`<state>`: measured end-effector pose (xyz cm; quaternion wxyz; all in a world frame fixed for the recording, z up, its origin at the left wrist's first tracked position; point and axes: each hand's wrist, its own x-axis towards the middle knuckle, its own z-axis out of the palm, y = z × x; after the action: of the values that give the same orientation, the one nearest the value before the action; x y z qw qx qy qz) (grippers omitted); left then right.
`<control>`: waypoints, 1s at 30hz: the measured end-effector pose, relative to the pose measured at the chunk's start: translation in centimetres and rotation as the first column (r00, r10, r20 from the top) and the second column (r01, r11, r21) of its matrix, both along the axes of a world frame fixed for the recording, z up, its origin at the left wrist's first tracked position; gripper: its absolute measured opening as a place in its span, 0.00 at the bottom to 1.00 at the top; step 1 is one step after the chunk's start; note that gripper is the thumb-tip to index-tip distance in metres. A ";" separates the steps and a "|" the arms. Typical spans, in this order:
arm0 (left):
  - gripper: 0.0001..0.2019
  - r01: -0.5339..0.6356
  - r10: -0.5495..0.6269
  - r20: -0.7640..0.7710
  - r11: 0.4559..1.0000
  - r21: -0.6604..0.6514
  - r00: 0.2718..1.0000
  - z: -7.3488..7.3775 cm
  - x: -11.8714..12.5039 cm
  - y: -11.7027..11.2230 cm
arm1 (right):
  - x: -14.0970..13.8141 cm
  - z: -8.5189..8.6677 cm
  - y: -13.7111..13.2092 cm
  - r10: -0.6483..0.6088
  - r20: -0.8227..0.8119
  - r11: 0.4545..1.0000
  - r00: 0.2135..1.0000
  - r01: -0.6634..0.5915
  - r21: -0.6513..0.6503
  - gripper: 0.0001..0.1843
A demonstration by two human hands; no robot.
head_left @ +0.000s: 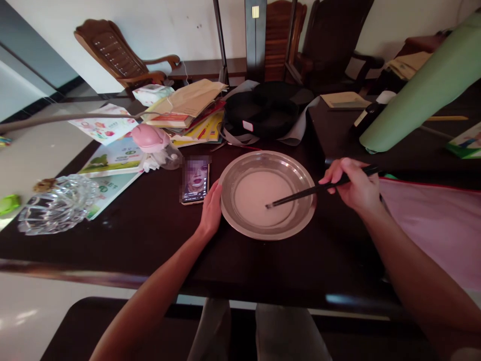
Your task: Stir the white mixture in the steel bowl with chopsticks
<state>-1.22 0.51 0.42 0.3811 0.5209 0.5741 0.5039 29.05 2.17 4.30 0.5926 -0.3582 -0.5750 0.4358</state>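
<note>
A wide stainless steel bowl [229, 213] with milky white liquid [259, 193] in it stands on the dark table. My left hand [212, 211] grips its left side, the thumb up at the rim and the other fingers partly hidden against the outer wall. Black chopsticks [300, 194] are in my right hand [353, 184], fingers closed around their upper part. They slant down to the left over the right rim, and their tips meet the liquid near the bowl's middle. Just left of my left hand lies a lit phone [196, 179].
Left on the table are a glass dish [56, 208], booklets [112, 156] and a pink-lidded bottle [150, 140]. Behind are stacked books [188, 108] and a round black object [263, 110]. At right are a green cylinder [421, 93], a dark bottle [372, 113] and pink cloth [432, 225].
</note>
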 end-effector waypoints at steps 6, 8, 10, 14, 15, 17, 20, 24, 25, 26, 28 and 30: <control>0.20 -0.014 0.014 -0.040 1.000 0.002 0.999 0.1 0.0 0.0 | -0.4 -0.5 -0.4 0.088 0.229 0.995 0.969 -0.078 -0.054 0.14; 0.20 -0.019 0.019 -0.034 1.000 0.004 0.999 0.2 0.1 0.0 | -0.1 -0.4 -0.1 -0.021 0.190 1.000 0.982 0.020 0.005 0.15; 0.20 -0.010 0.010 -0.025 1.000 0.004 1.000 0.2 0.1 0.0 | 0.2 -0.2 0.1 -0.078 0.085 0.996 0.993 0.074 0.049 0.18; 0.20 0.006 -0.006 -0.022 1.000 0.003 1.000 0.2 0.0 0.0 | 0.0 -0.1 -0.2 0.068 0.058 0.998 0.996 -0.068 -0.005 0.20; 0.20 -0.001 0.001 -0.022 1.000 0.005 1.000 0.2 0.0 0.0 | -0.2 -0.2 -0.4 0.117 0.095 0.993 0.989 -0.114 -0.041 0.19; 0.20 -0.007 0.008 -0.023 1.000 0.002 1.000 0.1 0.0 0.0 | -0.5 -0.3 -0.6 0.160 0.177 0.986 0.971 -0.148 -0.082 0.16; 0.20 -0.009 0.009 -0.014 1.000 -0.007 1.000 -0.1 -0.1 0.0 | -0.4 -0.2 -0.5 0.040 0.223 0.999 0.974 -0.036 -0.024 0.14; 0.20 -0.027 0.027 -0.009 1.000 -0.012 1.000 -0.2 -0.1 0.0 | 0.0 -0.1 -0.1 -0.059 0.047 0.997 0.997 0.057 0.056 0.18; 0.20 -0.028 0.028 -0.010 1.000 -0.012 1.000 -0.2 -0.1 0.0 | 0.0 -0.2 -0.1 -0.027 0.022 0.998 0.999 0.026 0.053 0.19; 0.20 -0.025 0.024 -0.013 1.000 -0.012 1.000 -0.1 0.0 0.0 | -0.1 -0.2 -0.2 0.022 0.025 0.999 0.999 -0.022 0.036 0.19; 0.20 -0.010 0.010 -0.023 1.000 -0.009 1.000 0.1 0.1 0.0 | -0.4 -0.2 -0.5 0.118 0.100 0.993 0.988 -0.117 -0.017 0.18; 0.20 0.000 0.000 -0.030 1.000 -0.002 1.000 0.3 0.1 0.0 | -0.6 -0.3 -0.7 0.145 0.212 0.989 0.967 -0.137 -0.050 0.16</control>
<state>-1.08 0.47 0.72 0.3729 0.5280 0.5801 0.4956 28.45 1.48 4.02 0.4882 -0.3716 -0.6521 0.4454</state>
